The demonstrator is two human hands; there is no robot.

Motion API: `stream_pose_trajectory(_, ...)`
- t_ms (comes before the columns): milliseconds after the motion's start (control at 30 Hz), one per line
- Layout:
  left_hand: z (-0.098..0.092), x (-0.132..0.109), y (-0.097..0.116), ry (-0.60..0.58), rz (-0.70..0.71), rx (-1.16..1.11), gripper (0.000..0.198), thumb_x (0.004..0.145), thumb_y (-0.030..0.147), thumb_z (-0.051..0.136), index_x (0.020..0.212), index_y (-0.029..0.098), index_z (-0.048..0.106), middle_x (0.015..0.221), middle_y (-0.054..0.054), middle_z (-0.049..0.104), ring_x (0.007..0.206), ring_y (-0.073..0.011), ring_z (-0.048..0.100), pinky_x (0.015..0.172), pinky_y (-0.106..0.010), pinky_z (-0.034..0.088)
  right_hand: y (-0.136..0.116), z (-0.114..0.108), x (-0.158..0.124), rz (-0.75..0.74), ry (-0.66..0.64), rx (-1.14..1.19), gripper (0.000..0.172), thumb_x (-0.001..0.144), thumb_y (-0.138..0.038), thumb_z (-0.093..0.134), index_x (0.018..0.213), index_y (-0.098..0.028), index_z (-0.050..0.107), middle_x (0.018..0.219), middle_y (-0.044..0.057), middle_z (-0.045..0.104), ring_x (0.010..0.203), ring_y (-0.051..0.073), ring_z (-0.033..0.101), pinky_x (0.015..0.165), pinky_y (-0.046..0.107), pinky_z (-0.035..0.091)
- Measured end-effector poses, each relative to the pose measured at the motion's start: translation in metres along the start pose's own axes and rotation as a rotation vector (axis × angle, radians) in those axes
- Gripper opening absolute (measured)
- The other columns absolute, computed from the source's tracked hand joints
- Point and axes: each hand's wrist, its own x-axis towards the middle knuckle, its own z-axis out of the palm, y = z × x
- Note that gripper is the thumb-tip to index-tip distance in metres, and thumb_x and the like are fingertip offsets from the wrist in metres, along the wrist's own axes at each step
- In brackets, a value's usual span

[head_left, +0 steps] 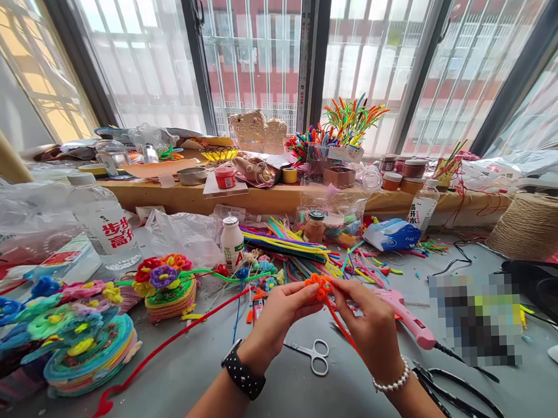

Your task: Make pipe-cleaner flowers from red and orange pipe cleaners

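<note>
Between my two hands, at the centre of the view, is a small orange pipe-cleaner flower [320, 286], with an orange stem hanging down past my right fingers. My left hand [283, 313] pinches the flower from the left between thumb and forefinger. From the other side, my right hand [368, 322] grips its edge with closed fingertips. Small scissors [313, 354] lie on the table below the hands. A pink glue gun [411, 320] rests just right of my right hand. A long red pipe cleaner [174, 343] stretches across the table on the left.
Round stacks with fuzzy flowers [89, 359] stand at the left, near a large water bottle [106, 222]. A white bottle [232, 243] and loose pipe cleaners [290, 245] lie beyond the hands. Black-handled scissors [457, 386] and a twine spool [532, 225] are at the right.
</note>
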Motion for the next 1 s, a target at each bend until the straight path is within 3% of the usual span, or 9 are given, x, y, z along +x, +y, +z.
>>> stream_pose_trajectory(333,0.0029,0.0,0.0028,0.112,0.004,0.056,0.025,0.062,0.029,0.065,0.077,0.01,0.063,0.076,-0.007,0.066,0.067,-0.0138,0.06,0.068,-0.026,0.047,-0.0048,-0.0024,0.0012,-0.013,-0.054,-0.018,0.016,0.077,-0.013,0.044,0.085,-0.02,0.057,0.078,0.004,0.063,0.07,0.016,0.058,0.063,0.029,0.047)
stream_pose_trajectory(533,0.0028,-0.0012,0.0025,0.121,0.025,0.078,0.027,0.06,0.032,0.066,0.076,0.01,0.064,0.074,-0.007,0.066,0.067,-0.0152,0.06,0.068,-0.028,0.047,-0.0011,-0.0004,-0.0007,-0.065,-0.032,-0.033,0.016,0.076,-0.013,0.045,0.087,-0.02,0.056,0.079,0.003,0.063,0.07,0.016,0.059,0.063,0.028,0.048)
stream_pose_trajectory(700,0.0023,-0.0013,0.0039,0.127,0.033,0.069,0.028,0.059,0.033,0.066,0.075,0.01,0.064,0.074,-0.007,0.066,0.066,-0.0154,0.06,0.068,-0.028,0.047,0.0003,0.0015,-0.0023,-0.008,0.027,-0.022,0.018,0.076,-0.016,0.048,0.092,-0.02,0.053,0.08,0.003,0.064,0.068,0.015,0.061,0.063,0.028,0.05)
stream_pose_trajectory(1000,0.0016,0.0008,0.003,0.101,0.035,0.088,0.023,0.062,0.029,0.065,0.074,0.01,0.064,0.07,-0.006,0.066,0.066,-0.0149,0.06,0.065,-0.025,0.048,-0.0029,-0.0025,0.0013,-0.074,-0.05,-0.032,0.013,0.075,-0.012,0.047,0.081,-0.02,0.056,0.075,0.002,0.063,0.068,0.015,0.058,0.062,0.027,0.047)
